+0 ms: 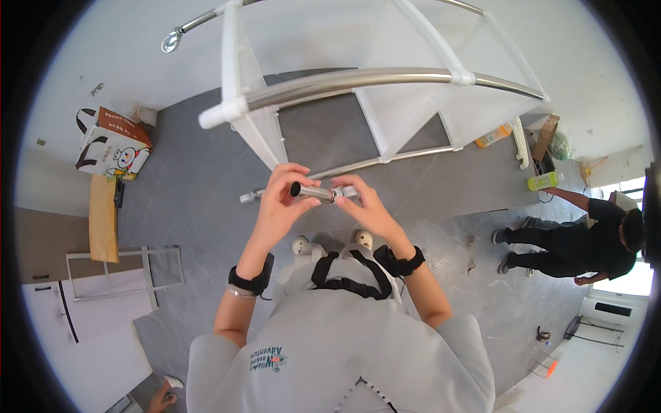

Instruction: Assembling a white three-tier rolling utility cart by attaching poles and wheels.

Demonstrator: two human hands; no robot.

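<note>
In front of my chest I hold a short metal tube [311,193] with its dark open end toward the left. My left hand [281,201] is closed round the tube, thumb below and fingers above. The fingers of my right hand [368,210] pinch a grey caster wheel [348,193] at the tube's right end; my fingers partly cover the joint. Just beyond my hands a shelving rack with white shelves [406,45] and shiny metal poles [351,84] lies on its side. Casters [171,41] sit on some pole ends, and a near pole ends in a white cap [222,113].
A wooden bench [104,220] and a printed bag [117,148] stand at left, near a metal frame [127,275]. At right a person in black [578,244] holds a green bottle [542,181]. Boxes and an orange package [493,135] lie behind the rack. Another person's hand [162,398] shows at lower left.
</note>
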